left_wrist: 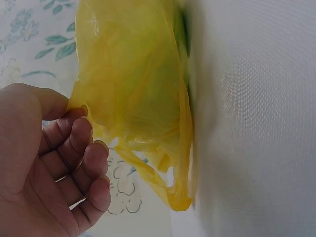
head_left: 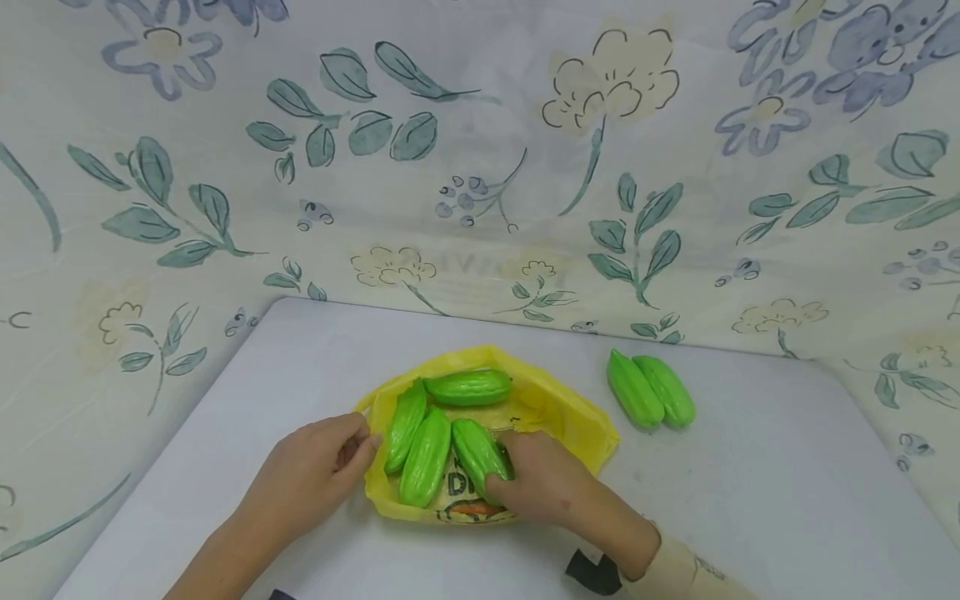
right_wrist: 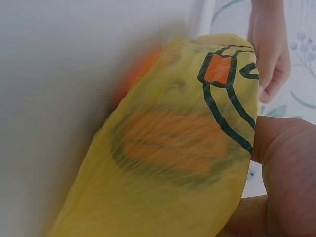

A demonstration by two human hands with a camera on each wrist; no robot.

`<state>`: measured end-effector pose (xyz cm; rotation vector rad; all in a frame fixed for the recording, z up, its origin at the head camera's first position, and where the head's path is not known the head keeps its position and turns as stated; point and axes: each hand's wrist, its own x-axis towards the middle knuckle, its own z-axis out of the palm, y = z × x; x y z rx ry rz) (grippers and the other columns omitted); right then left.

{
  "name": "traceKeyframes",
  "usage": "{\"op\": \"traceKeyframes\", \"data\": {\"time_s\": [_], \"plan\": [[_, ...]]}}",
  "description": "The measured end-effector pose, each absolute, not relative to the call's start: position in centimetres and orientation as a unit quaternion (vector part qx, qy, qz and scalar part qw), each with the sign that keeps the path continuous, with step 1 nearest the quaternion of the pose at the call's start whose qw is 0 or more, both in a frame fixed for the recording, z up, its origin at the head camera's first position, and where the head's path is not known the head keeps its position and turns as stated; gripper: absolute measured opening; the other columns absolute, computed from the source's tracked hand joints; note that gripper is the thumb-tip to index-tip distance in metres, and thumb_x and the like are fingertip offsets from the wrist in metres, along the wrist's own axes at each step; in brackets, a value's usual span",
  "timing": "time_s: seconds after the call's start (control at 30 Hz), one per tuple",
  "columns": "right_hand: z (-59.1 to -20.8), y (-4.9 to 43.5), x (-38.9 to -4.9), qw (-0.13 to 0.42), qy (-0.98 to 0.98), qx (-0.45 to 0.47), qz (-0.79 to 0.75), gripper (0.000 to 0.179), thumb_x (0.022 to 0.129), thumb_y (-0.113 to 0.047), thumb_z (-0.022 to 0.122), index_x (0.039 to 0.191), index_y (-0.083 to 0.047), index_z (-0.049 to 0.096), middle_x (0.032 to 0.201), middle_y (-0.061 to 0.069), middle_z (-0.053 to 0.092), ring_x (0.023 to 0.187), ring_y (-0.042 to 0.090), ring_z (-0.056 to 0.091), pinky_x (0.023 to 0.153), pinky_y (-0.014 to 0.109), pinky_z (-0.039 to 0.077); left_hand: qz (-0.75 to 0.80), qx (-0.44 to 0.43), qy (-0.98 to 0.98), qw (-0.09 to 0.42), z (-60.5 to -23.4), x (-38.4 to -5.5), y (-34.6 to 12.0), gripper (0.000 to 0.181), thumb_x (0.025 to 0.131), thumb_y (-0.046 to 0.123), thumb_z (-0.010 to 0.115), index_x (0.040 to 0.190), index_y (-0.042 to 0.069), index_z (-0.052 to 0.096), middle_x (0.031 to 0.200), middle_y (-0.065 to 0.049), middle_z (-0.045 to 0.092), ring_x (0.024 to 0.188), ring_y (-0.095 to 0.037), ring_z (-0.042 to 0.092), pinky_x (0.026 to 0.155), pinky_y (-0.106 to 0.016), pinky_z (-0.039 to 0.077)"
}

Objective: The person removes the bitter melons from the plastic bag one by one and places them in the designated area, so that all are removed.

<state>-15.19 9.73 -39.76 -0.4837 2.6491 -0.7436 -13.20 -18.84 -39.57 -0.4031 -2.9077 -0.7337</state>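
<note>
A yellow plastic bag (head_left: 573, 408) lies spread with its mouth facing up on the white table. Inside it are several glossy, ridged green gourds that look like bitter melons (head_left: 426, 458). My left hand (head_left: 322, 467) pinches the bag's left rim between thumb and forefinger, its other fingers loosely curled, as the left wrist view shows (left_wrist: 64, 148). Reaching into the bag, my right hand (head_left: 543, 479) grips one bitter melon (head_left: 476, 454) near its right side. In the right wrist view, the bag's printed wall (right_wrist: 173, 143) hides the fingertips and that gourd.
Two more bitter melons (head_left: 651, 390) lie side by side on the white table (head_left: 750, 467), right of the bag. A floral cloth (head_left: 480, 167) hangs behind the table and along its sides. A dark patch (head_left: 592, 572) shows near the right forearm.
</note>
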Motion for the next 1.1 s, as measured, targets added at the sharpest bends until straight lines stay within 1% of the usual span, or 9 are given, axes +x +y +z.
{"op": "traceKeyframes", "data": {"time_s": [0.17,0.43,0.77,0.87,1.1], "plan": [[-39.90,9.86,-15.10,0.168,0.933,-0.177,-0.265,0.019,0.089,-0.024,0.071,0.099,-0.009,0.063,0.073,-0.002,0.059,0.064,0.012,0.053,0.056,0.028,0.047,-0.243,-0.136,-0.958,0.061,-39.57,-13.20,-18.86,0.032,0.100,0.021,0.070,0.077,0.021,0.048,0.064,0.008,0.041,0.060,-0.009,0.039,0.055,-0.027,0.034],[-40.04,9.95,-14.98,0.156,0.933,-0.185,-0.265,0.016,0.090,-0.024,0.070,0.098,-0.012,0.063,0.074,-0.004,0.058,0.065,0.011,0.053,0.057,0.027,0.048,-0.246,-0.140,-0.957,0.063,-39.59,-13.18,-18.94,0.032,0.100,0.021,0.070,0.077,0.021,0.049,0.064,0.009,0.041,0.060,-0.009,0.040,0.055,-0.027,0.034],[-40.10,10.26,-14.83,0.144,0.931,-0.189,-0.277,0.018,0.089,-0.023,0.069,0.102,-0.011,0.064,0.078,-0.005,0.058,0.069,0.011,0.054,0.062,0.029,0.048,-0.246,-0.139,-0.957,0.060,-39.57,-13.18,-18.96,0.032,0.100,0.021,0.070,0.077,0.021,0.048,0.064,0.008,0.041,0.061,-0.009,0.040,0.056,-0.028,0.035],[-40.08,10.32,-14.83,0.145,0.932,-0.185,-0.276,0.021,0.089,-0.024,0.069,0.105,-0.010,0.065,0.080,-0.005,0.059,0.071,0.012,0.055,0.064,0.029,0.049,-0.248,-0.139,-0.957,0.060,-39.57,-13.20,-18.98,0.032,0.100,0.021,0.070,0.077,0.021,0.049,0.064,0.008,0.041,0.060,-0.009,0.040,0.055,-0.027,0.035],[-39.89,10.58,-14.80,0.143,0.933,-0.181,-0.277,0.037,0.090,-0.025,0.069,0.120,-0.003,0.066,0.087,-0.006,0.061,0.077,0.012,0.057,0.068,0.030,0.051,-0.247,-0.142,-0.957,0.064,-39.75,-13.25,-19.02,0.031,0.100,0.021,0.070,0.077,0.021,0.049,0.064,0.009,0.041,0.060,-0.009,0.040,0.055,-0.027,0.035]]}}
